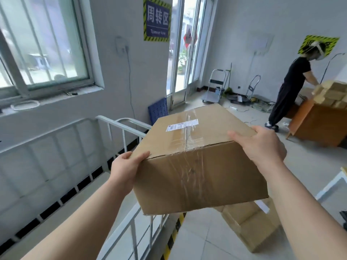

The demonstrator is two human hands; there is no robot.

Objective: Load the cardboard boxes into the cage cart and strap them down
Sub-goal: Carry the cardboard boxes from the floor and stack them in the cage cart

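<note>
I hold a taped cardboard box (195, 162) in the air in front of me, with a white label on its top. My left hand (127, 166) grips its near left corner. My right hand (262, 145) grips its near right top edge. The white metal cage cart (120, 126) stands to the left and below the box, its railed sides showing. More cardboard boxes (251, 222) lie on the floor under the held box, to the right.
A person in black (293, 87) works at an orange desk (319, 124) stacked with boxes at the far right. A blue pallet (157, 111) leans on the wall by the glass door. A yellow-black floor stripe (174, 235) runs beside the cart.
</note>
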